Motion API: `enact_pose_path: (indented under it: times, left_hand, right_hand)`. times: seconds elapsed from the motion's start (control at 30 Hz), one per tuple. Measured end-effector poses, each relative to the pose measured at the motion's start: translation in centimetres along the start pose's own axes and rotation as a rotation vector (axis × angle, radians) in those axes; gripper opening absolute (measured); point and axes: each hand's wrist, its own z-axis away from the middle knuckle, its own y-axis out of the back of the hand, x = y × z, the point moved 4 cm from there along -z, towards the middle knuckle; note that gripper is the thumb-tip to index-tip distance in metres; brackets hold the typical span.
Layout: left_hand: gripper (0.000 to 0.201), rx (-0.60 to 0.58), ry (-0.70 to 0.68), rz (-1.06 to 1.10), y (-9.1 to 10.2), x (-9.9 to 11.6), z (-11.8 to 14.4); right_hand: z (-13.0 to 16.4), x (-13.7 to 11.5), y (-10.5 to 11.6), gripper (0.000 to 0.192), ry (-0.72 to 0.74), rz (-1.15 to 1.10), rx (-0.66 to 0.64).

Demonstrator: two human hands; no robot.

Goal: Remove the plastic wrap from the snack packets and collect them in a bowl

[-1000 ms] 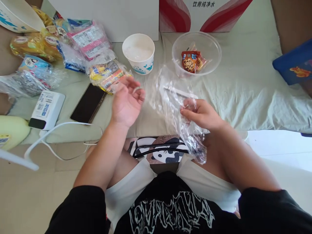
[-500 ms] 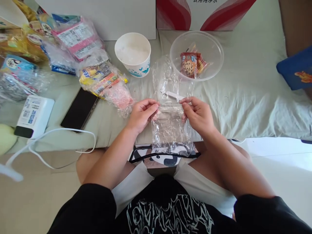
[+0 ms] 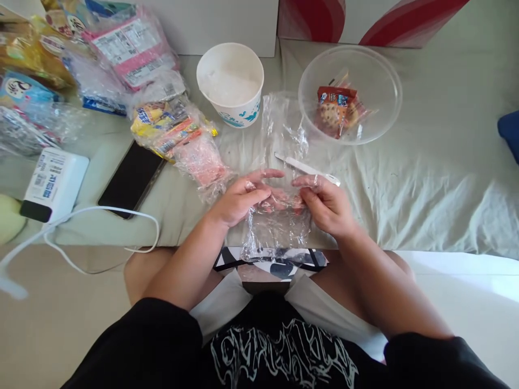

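Observation:
A clear plastic bag [image 3: 278,229] stretches between my hands over the front edge of the cloth-covered surface. My left hand [image 3: 245,199] pinches its left side, the index finger reaching out along the film. On the other side my right hand [image 3: 322,200] grips the bag between thumb and curled fingers. Just beyond the fingers lies a slim white utility knife [image 3: 308,166]. Behind it stands a clear plastic bowl [image 3: 389,102] with a cookie packet [image 3: 335,111] and other small wrapped snacks inside. A white paper tub [image 3: 239,114] with blue print stands to the bowl's left.
Several bagged snacks [image 3: 178,132] are heaped at the left. A black phone [image 3: 130,181], a white label-covered device [image 3: 54,181] and a looping white cable [image 3: 121,209] lie nearer me. A white box [image 3: 219,24] and a red-and-white box [image 3: 312,19] stand at the back.
The bag's upper part has been pulled apart, and film now lies over my fingers, where before they held a flat edge. The view has shifted slightly.

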Motion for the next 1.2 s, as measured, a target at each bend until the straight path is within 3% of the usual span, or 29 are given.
enact_pose_path:
  times: [0.27,0.4,0.63,0.7,0.77,0.83,1.03,1.2]
  left_hand:
    - [0.031,0.142,-0.093,-0.054,0.8,-1.4,-0.1]
    - [0.025,0.222,-0.173,-0.039,1.3,-1.6,0.0]
    - [0.012,0.184,-0.146,0.004,0.5,0.3,0.4]
    - [0.018,0.164,-0.148,0.005,0.5,0.4,0.3]
    - [0.038,0.136,-0.147,-0.015,0.5,0.3,0.2]
    - [0.052,0.133,-0.152,-0.038,0.5,0.1,0.1]
    - [0.043,0.163,-0.209,0.026,0.2,-0.1,-0.2]
    - [0.044,0.253,-0.25,0.169,1.0,-0.1,-0.4]
  right_hand:
    - [-0.1,-1.1,1.2,0.026,0.06,0.174,0.013]
    - [-0.1,-1.8,1.5,0.015,0.138,0.115,0.027]
    - [0.3,-1.1,1.9,0.027,0.169,0.03,-0.005]
    - [0.4,-0.8,2.2,0.037,0.163,-0.002,0.052]
    - [0.3,-0.7,2.4,0.049,0.143,0.015,0.118]
    - [0.1,-0.8,2.3,0.048,0.101,0.063,0.157]
    - [-0.1,-0.8,1.7,0.022,0.12,0.1,0.19]
    - [0.2,0.8,1.9,0.047,0.112,0.058,0.231]
